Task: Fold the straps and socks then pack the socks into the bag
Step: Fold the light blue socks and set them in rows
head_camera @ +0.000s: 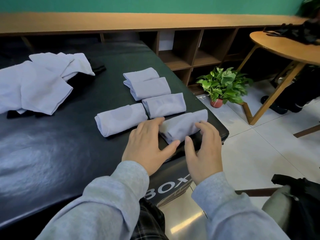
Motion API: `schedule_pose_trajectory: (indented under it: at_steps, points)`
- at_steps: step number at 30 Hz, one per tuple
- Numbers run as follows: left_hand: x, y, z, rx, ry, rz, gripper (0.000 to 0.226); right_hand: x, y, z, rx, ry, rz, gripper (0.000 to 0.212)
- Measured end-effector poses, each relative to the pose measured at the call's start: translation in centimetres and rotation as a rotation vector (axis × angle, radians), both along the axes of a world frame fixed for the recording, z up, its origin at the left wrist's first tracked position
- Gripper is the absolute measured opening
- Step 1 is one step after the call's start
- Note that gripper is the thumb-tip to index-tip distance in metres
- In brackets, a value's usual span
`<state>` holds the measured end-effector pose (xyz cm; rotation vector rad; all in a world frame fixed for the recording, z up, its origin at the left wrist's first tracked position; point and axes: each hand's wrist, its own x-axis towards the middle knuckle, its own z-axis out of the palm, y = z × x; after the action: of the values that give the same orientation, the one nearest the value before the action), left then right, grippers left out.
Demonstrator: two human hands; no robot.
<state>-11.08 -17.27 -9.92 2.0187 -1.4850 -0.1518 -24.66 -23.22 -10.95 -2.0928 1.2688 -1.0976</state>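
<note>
**Pale socks lined up, both hands on the nearest one**

Pale lavender fabric sits under both of your hands at the near right corner of the black padded table [52,153]. Your left hand [149,144] rests at the left end of the nearest folded sock [183,126], fingers fairly straight and touching the cloth, thumb stretched toward its near edge. Your right hand [204,149] hovers over the right end of that same sock, fingers loosely arched and spread; you grip nothing with either hand, and whether the right fingertips actually touch the fabric cannot be told.

4 more folded socks lie beyond it: 1 just to the left [121,118], 1 behind [164,104], another farther back [149,89], and the last at the far end of the row [141,75]. The neighbours touch or nearly touch.

At the far left of the table a loose heap of unfolded pale socks [34,84] lies over dark black fabric [98,65], well apart from the folded row.

A dark bag [304,205] sits at the lower right, off the table. On the tiled floor to the right a potted green plant [223,84] stands near a round wooden table [277,47].
</note>
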Motion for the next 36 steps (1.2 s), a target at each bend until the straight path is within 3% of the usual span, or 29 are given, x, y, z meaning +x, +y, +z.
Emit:
schedule_pose_trajectory:
  at_steps: [5, 10, 13, 18, 21, 23, 27, 33, 36]
  points:
    - [0.0, 0.2, -0.2, -0.058, -0.064, -0.147, 0.043, 0.4, 1.4, 2.2, 0.464, -0.265, 0.027, 0.041]
    - [-0.2, 0.6, -0.6, -0.143, -0.071, -0.252, 0.027, 0.5, 1.1, 2.8, 0.539, -0.288, -0.028, 0.061]
    - [-0.3, 0.6, -0.8, -0.174, -0.12, -0.228, 0.028, -0.2, 0.5, 2.8, 0.563, -0.277, -0.097, 0.055]
    - [-0.3, 0.2, -1.0, 0.029, -0.217, -0.267, 0.046, -1.5, 0.6, 2.4, 0.641, -0.261, -0.13, 0.048]
    - [-0.4, 0.5, -1.0, 0.058, -0.244, -0.259, 0.048, -1.6, 1.0, 2.4, 0.607, -0.248, -0.121, 0.069]
    - [-0.4, 0.8, -1.0, 0.055, -0.226, -0.229, 0.049, -1.5, 1.3, 2.3, 0.521, -0.178, -0.109, 0.077]
    - [-0.7, 1.9, -1.4, 0.042, -0.261, -0.138, 0.046, -1.3, 2.1, 1.9, 0.425, 0.103, -0.027, 0.048]
    - [-0.9, 2.9, -0.5, 0.08, -0.22, -0.052, 0.054, -0.1, 1.9, 1.9, 0.28, 0.478, 0.012, 0.065]
    - [-0.8, 2.6, -0.5, 0.05, -0.24, -0.097, 0.042, 0.0, 1.1, 1.6, 0.174, 0.616, 0.109, 0.063]
